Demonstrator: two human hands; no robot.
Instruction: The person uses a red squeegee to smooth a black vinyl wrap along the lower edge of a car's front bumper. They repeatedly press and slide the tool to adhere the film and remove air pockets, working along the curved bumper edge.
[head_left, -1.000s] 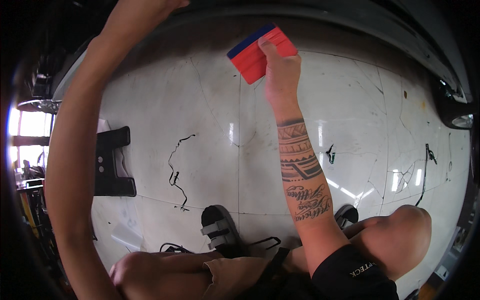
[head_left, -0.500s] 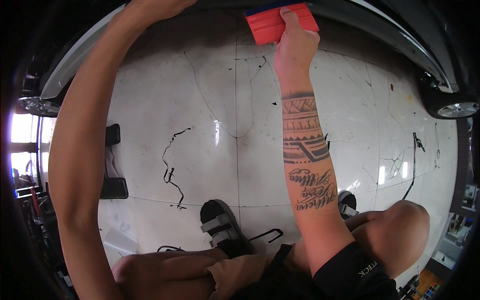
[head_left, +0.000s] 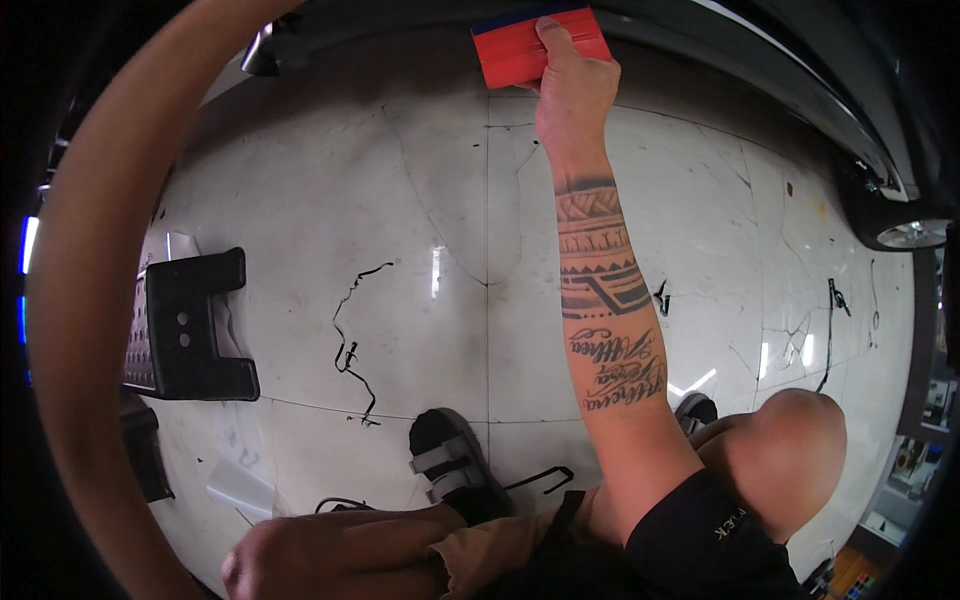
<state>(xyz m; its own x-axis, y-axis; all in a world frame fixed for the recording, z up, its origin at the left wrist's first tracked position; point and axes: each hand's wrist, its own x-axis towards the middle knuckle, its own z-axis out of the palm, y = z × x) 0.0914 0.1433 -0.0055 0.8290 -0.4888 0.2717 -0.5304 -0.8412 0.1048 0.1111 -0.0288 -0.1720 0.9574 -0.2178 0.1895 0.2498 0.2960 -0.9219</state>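
Red squeegee (head_left: 510, 58) is gripped by right hand (head_left: 577, 95) near upper picture edge, thumb on its face, other fingers mostly hidden behind. Left hand is cut off by frame; state can't be made out. Squeegee is held well apart from step stool (head_left: 200, 325) and thin black strip (head_left: 348, 357) on floor (head_left: 430, 220).

Stool (head_left: 200, 290) left, wheel (head_left: 907, 233) far right, squeegee (head_left: 510, 58) top centre

Squeegee sits in right fingers (head_left: 553, 36). Strip (head_left: 348, 356) lies on floor (head_left: 425, 320) between stool and right forearm (head_left: 605, 290). Second strip (head_left: 838, 297) on floor, right of right forearm, below wheel in view. Sheet (head_left: 240, 487) on floor, below stool in view. Left foot (head_left: 447, 460) right of sheet. Left forearm (head_left: 80, 280) left of stool.
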